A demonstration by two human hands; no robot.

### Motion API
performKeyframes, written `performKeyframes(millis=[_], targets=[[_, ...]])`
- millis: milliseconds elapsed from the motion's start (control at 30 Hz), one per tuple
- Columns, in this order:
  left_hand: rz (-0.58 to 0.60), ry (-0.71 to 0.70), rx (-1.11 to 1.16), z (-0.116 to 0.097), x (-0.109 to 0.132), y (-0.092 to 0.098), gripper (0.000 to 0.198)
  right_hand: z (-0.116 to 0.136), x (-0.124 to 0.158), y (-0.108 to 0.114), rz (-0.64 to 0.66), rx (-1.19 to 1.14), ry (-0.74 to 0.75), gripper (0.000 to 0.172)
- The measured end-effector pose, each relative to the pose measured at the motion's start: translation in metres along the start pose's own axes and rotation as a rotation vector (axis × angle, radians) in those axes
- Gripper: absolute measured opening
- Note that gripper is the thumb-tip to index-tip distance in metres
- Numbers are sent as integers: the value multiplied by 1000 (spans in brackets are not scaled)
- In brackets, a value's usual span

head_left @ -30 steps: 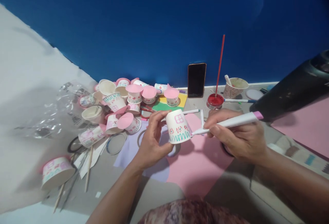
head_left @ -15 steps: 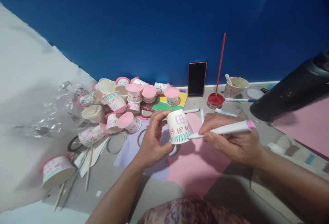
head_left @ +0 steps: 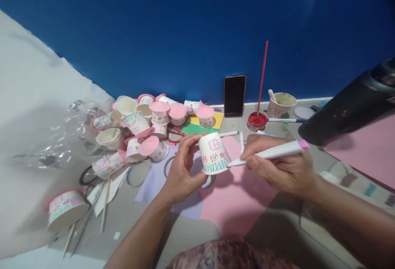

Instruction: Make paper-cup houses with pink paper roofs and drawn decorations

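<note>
Between the thumb and fingers of my left hand (head_left: 184,172) is a white paper cup (head_left: 213,154), upside down and slightly tilted. Its side carries a pink window, small red flowers and a green zigzag along the rim. My right hand (head_left: 279,166) grips a white marker (head_left: 274,152) with a pink end, its tip at the cup's lower right edge. Whether the tip touches the cup I cannot tell. Pink paper (head_left: 234,199) and lilac paper (head_left: 188,209) lie below my hands, with a roll of tape partly hidden behind the cup.
Decorated cups (head_left: 159,112) with pink paper tops crowd the left, beside clear plastic (head_left: 61,149). A phone (head_left: 235,96) leans on the blue wall. Right of it are a red pot (head_left: 257,121) holding a red stick, a paper cup (head_left: 280,103) and a dark bottle (head_left: 345,104).
The view has shifted slightly. Both hands keep their holds on the cup and the marker, and the marker tip stays near the cup's lower right edge.
</note>
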State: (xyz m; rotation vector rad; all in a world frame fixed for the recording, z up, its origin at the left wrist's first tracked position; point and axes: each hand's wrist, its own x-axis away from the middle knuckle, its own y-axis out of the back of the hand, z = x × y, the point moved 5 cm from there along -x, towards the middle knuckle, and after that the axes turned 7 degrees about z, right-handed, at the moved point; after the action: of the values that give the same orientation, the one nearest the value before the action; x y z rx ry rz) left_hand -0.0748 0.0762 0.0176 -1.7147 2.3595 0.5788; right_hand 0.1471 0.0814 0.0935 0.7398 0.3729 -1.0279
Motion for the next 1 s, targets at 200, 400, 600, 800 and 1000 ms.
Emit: performKeyframes(millis=[200, 400, 600, 800, 1000], targets=[[-3, -17, -9, -1, -1, -1, 74, 0, -1, -2, 33, 24, 4, 13], [-7, -17, 40, -1, -2, -1, 74, -1, 2, 4, -86, 0, 11, 14], [-12, 7, 61, -3, -2, -1, 71, 2, 0, 4, -41, -3, 22, 13], [-11, 20, 61, -3, -1, -2, 70, 0, -1, -1, 23, -2, 1, 12], [-13, -9, 13, 0, -3, -3, 70, 1, 1, 10, -107, 49, -9, 14]])
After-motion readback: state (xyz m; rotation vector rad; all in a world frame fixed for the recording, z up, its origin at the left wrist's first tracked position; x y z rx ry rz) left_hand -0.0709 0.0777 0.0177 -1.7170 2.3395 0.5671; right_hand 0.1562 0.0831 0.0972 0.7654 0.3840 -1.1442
